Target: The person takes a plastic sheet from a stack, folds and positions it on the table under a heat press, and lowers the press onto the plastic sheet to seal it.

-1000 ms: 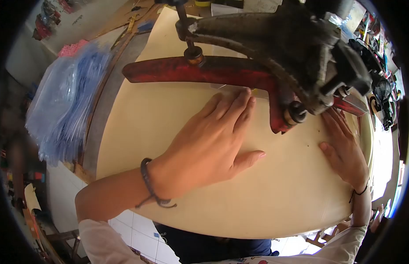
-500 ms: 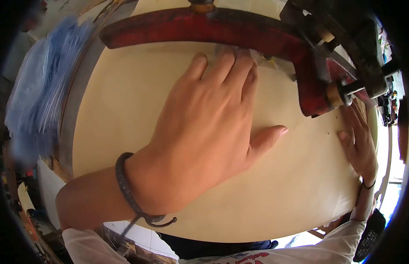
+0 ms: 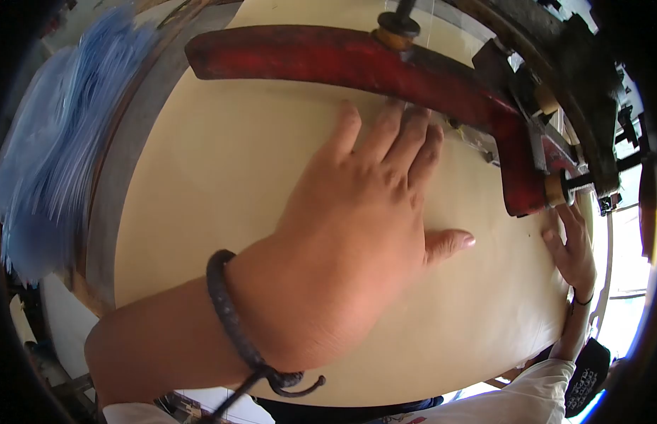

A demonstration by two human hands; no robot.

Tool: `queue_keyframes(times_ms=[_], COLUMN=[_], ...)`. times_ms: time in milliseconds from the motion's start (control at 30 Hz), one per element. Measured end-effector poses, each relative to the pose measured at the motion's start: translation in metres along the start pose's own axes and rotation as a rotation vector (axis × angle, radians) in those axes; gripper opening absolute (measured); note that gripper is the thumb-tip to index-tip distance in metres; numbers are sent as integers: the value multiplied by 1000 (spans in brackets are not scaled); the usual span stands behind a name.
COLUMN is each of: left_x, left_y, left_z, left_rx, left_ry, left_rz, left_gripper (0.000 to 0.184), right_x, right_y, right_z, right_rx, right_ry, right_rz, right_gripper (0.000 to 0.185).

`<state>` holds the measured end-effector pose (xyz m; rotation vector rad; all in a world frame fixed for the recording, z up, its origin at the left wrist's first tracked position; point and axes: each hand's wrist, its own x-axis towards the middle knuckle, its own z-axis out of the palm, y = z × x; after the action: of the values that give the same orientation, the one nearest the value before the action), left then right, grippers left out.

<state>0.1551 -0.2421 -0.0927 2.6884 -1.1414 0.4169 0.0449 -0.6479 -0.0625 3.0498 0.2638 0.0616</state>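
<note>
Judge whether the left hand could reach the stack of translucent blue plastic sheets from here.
Probably yes: the left hand is palm-down, fingers spread, and the flat cream sheet leaves a clear way leftward to the stack; the curved red bar crosses ahead, near its fingertips.

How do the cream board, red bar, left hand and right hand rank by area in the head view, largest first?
1. Cream board
2. Left hand and red bar: not ranked; the bar is longer, but the hand's nearness to the camera enlarges it
3. Right hand, partly hidden
</note>
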Motion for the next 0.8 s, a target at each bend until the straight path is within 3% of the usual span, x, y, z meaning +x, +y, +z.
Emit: queue_keyframes(times_ms=[67,233,333,800], left_x=[-2,1,1,4], left_y=[-2,-9,-9,-11], left_z=[-3,-7,-22,-17], left_rx=[-40,-139,-147,-79], left_ry=[-25,-36,-182,-85], left_rz=[9,42,50,46], left_gripper=[86,90,89,88], right_x=[-11,4,8,18], right_y=[18,3,-7,-12], right_z=[12,-2,-7,-2], right_rx=[-64,18,35,81], right_ry=[52,-55,-43,26], right_rz=[-21,144,187,169], right_gripper=[58,58,57,47])
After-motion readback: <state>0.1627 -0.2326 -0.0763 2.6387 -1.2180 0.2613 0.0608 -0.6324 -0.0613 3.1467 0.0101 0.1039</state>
